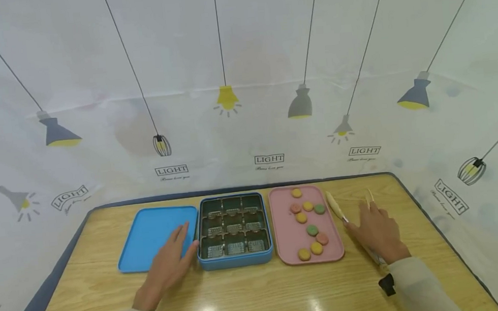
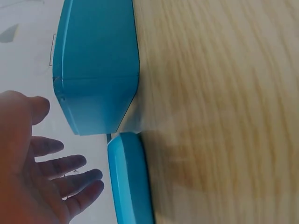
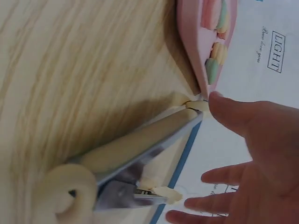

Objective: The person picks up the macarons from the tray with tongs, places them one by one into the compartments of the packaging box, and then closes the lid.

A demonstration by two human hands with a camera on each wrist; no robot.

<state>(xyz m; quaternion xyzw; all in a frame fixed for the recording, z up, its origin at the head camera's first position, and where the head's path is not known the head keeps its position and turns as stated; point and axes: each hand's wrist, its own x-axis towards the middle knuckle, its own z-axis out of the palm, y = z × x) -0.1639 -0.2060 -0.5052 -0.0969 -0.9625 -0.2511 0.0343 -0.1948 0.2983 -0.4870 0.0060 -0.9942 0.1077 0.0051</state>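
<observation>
My left hand (image 1: 169, 263) hovers with fingers extended over the near right side of a flat blue lid (image 1: 149, 236). Its thumb lies right at the left wall of a blue box (image 1: 236, 262), whose brown plastic insert (image 1: 235, 236) has several compartments. In the left wrist view, the fingers are spread beside the box and the lid's edge (image 2: 128, 179). Over a pair of metal tongs with cream tips (image 1: 335, 206) is my right hand (image 1: 379, 232). The right wrist view shows its fingers loosely straight, apart from the tongs (image 3: 135, 144).
A pink tray (image 1: 284, 234) stands between the box and the tongs, holding several yellow, pink and green macarons (image 1: 312, 230). Everything lies on a wooden table (image 1: 252, 298), with a lamp-printed white cloth (image 1: 193, 130) behind and at the sides.
</observation>
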